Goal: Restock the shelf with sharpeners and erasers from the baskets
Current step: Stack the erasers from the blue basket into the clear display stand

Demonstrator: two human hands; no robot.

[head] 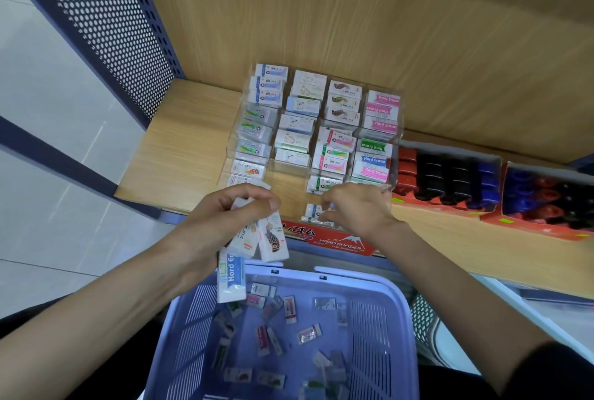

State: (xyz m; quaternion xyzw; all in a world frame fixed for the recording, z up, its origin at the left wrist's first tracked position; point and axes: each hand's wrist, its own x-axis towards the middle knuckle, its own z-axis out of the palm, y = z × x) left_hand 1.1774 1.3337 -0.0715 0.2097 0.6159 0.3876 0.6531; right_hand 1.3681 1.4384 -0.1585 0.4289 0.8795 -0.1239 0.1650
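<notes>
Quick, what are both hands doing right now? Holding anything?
Left hand: closed, holding a bunch of erasers.
Right hand: fingers curled by an eraser in the clear tray; cannot tell if it grips it.

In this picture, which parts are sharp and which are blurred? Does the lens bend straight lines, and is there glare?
Head view: print on the erasers in the left hand and in the tray is readable; those in the basket are soft, unreadable. Head view: the side panel leans steeply, wide-lens distortion. Head view: even light, no strong glare.
</notes>
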